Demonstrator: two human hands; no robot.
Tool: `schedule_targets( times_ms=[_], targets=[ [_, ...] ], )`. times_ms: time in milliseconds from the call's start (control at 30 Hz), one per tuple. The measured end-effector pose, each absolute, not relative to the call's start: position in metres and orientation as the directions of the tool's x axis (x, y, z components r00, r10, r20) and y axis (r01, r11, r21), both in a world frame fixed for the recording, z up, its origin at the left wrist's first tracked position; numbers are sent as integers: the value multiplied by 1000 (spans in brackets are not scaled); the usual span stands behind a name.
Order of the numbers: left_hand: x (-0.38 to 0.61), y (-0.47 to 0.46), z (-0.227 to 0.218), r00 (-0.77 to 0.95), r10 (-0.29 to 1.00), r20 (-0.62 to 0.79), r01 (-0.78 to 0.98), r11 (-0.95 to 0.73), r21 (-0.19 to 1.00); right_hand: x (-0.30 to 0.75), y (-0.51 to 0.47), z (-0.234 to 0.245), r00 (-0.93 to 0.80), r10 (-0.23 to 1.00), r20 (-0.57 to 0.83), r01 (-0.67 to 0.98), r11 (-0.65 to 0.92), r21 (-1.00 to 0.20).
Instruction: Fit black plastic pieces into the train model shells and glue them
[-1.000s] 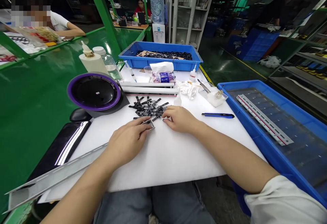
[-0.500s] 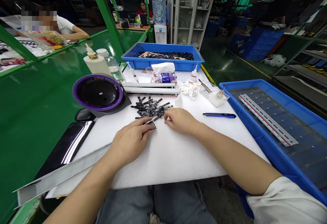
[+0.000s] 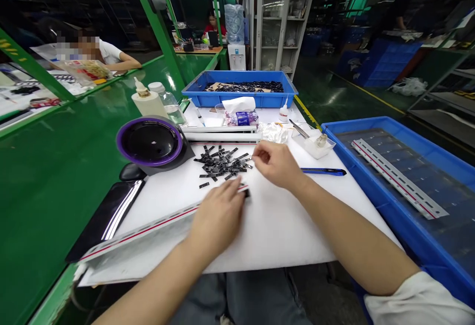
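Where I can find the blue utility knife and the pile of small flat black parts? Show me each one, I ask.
Blue utility knife (image 3: 323, 170): head view, point on its blue body.
Pile of small flat black parts (image 3: 222, 162): head view, point on the pile's middle.

- Blue utility knife (image 3: 323, 171) lying on the white table at 3 o'clock
- Large blue plastic tray (image 3: 371, 129) beside the table at 3 o'clock
- Shallow white dish (image 3: 310, 149) at 2 o'clock
- Crumpled white tissue (image 3: 273, 133) at 1 o'clock
- Tissue pack (image 3: 240, 117) at 12 o'clock, before a blue tray (image 3: 239, 98)
- Purple-rimmed black dish (image 3: 149, 142) at 10 o'clock
- Clear plastic water bottle (image 3: 169, 102) behind it, at 11 o'clock
- Water dispenser (image 3: 236, 57) far off at 12 o'clock
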State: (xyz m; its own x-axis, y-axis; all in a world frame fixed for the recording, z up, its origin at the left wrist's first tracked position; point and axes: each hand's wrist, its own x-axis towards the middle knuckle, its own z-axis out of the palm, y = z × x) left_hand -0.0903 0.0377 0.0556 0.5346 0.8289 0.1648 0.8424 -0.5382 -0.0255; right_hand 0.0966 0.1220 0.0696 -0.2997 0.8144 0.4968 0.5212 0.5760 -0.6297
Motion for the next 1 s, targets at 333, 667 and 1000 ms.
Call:
schedule_targets(
  times_ms=[333,667,1000],
  targets=[
    [-77,-3,64,744,606,281,637,-770,-29,114,129,72,-288,745,602,518,650,-557],
    [-267,-50,40,282,911,299,933,-333,134,70,80,107,-309,795,522,232,595,-770],
    [-251,-26,22,280,857,432,870,-417,263,-41,6,69,-564,624,541,357,775,-522]
  ],
)
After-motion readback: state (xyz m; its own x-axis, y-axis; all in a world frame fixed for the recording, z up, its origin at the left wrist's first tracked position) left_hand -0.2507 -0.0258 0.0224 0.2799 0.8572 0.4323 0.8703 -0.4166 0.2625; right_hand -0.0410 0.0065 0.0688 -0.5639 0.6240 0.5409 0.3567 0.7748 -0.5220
